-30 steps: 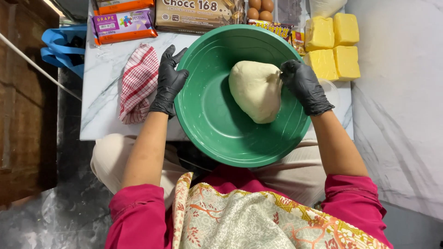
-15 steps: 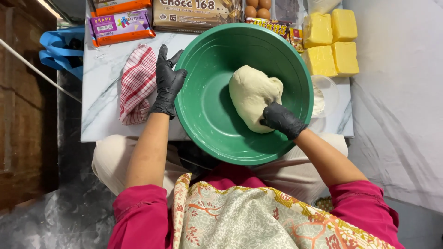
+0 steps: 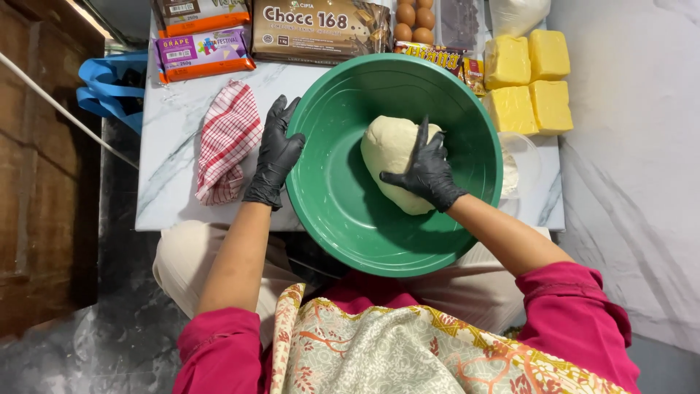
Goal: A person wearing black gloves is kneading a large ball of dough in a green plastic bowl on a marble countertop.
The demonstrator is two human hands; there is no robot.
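The right hand point(image 3: 426, 171) has been slid up onto the dough ball point(image 3: 390, 157) and is pressed on it with fingers spread apart, inside the green bowl point(image 3: 343, 211) on the bench point(image 3: 171, 168), whose left rim is gripped by the left hand point(image 3: 275, 155).

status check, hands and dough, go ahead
Left hand gripping green bowl rim. Right hand pressed flat on dough ball. Nothing blocking.

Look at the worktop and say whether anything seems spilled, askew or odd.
One thing: the green bowl juts over the table's near edge, above the lap. The left hand steadies its rim; the right hand presses the dough. Nothing looks spilled.
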